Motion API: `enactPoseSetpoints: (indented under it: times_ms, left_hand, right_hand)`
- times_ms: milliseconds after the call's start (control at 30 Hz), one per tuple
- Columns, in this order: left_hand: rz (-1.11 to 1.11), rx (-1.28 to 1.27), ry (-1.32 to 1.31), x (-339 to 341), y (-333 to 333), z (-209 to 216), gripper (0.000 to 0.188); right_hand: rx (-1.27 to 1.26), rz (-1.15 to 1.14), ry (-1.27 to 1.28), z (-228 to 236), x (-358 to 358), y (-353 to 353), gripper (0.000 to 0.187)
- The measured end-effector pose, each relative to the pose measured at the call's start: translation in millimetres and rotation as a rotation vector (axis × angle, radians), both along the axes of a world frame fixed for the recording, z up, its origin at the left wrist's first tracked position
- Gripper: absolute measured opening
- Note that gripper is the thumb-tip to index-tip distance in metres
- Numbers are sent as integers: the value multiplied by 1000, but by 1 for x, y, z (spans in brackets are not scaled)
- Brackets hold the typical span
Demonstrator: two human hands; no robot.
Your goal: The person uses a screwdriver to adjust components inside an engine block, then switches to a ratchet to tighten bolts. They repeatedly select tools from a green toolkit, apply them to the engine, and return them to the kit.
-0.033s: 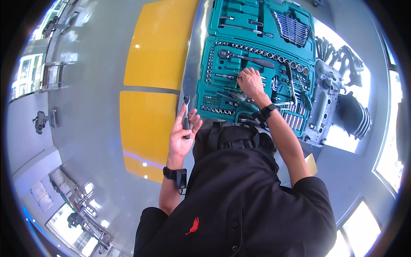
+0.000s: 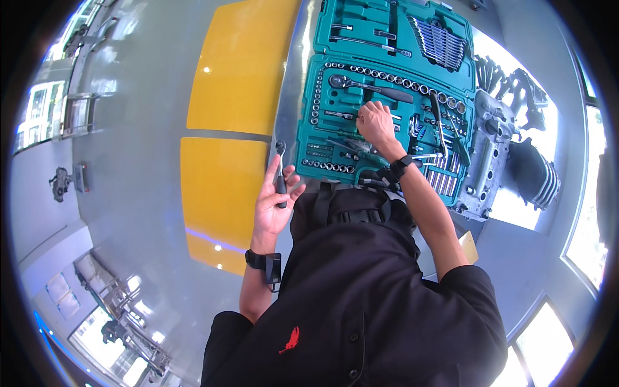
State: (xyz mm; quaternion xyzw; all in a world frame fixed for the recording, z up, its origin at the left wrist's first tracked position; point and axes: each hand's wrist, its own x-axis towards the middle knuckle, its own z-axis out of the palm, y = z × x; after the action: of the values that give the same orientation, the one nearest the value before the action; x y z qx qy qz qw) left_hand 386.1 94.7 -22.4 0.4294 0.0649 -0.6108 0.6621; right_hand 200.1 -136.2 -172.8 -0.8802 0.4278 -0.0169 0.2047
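Note:
In my left hand [image 2: 274, 203] lies a small ratchet wrench [image 2: 281, 182], its round head pointing away from me and its dark handle against my palm. The fingers around it are loosely curled. My right hand [image 2: 376, 122] is over the green tool case [image 2: 303, 138], with its fingers bent and pressed together. Whatever the right fingertips pinch is hidden. Close to them are a short chrome extension bar [image 2: 339, 115] and, just beyond, a large ratchet wrench [image 2: 371, 88] resting in its slot. A row of sockets [image 2: 387, 76] curves along behind the large ratchet.
Combination wrenches [image 2: 438, 44] fill the case lid. A breaker-style dark-handled tool [image 2: 438, 119] lies across the right side. Farther right are a grey metal engine cover [image 2: 488, 151] and a black ribbed part [image 2: 534, 174]. Yellow panels [image 2: 222, 193] mark the left side.
My right hand has shifted very slightly, staying over the same part of the case. My left hand keeps the small ratchet wrench almost still.

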Motion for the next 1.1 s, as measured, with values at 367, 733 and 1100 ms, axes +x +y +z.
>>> enactPoseSetpoints:
  times_ms: [367, 733, 1100]
  left_hand:
    - [-323, -94, -122, 0, -26, -18, 72]
    - [-356, -61, -177, -14, -49, -34, 65]
    - [-375, -44, -402, -11, -57, -28, 43]
  right_hand:
    - [-128, -187, -24, -2, 17, 37, 27]
    - [51, -365, -358, 1, 44, 27, 20]
    - [82, -45, -851, 61, 44, 24, 35]
